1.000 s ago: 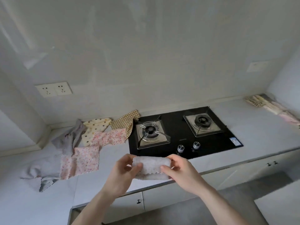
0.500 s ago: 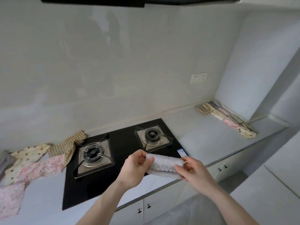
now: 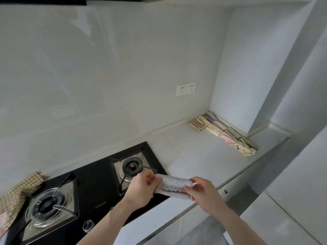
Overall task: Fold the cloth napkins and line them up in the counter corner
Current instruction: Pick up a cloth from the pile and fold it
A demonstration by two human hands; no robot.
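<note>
Napkin [image 3: 172, 187] carried right, both hands gripping

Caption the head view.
Both hands grip a folded grey napkin above the black stove.

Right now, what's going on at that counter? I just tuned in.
A person is holding a folded whitish napkin in the air over the front counter edge, by the stove. The left hand pinches one end, the right hand the other. A row of folded napkins already lies along the side wall in the far right counter corner. At the left edge, a checked cloth lies unfolded, partly on the stove.
</note>
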